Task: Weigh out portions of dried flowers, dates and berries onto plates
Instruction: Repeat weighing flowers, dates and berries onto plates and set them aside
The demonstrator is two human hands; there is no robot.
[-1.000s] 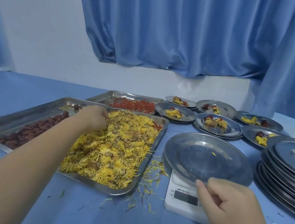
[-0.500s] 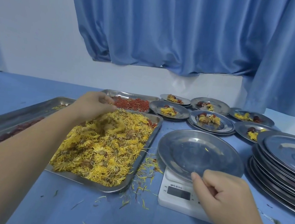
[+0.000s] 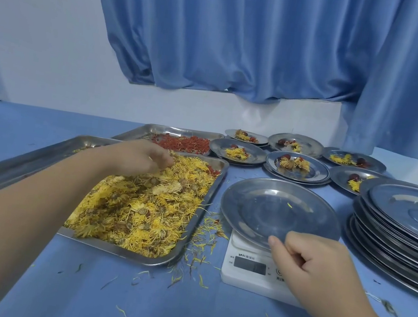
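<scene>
- Left hand (image 3: 138, 157) reaches into the dried flowers (image 3: 141, 210), grip curled; whether it holds any, I cannot tell.
- Right hand (image 3: 314, 264) pinches the empty plate (image 3: 275, 210) at its 6 o'clock rim, on the scale (image 3: 248, 274).
- The flowers' tray (image 3: 135, 254) lies at the plate's 9 o'clock.

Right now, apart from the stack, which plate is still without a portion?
The plate on the white scale: bare except for one stray petal. The six plates behind it all hold yellow flowers.

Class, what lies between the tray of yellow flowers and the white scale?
Only loose yellow petals scattered on the blue table, shown in the head view.
</scene>
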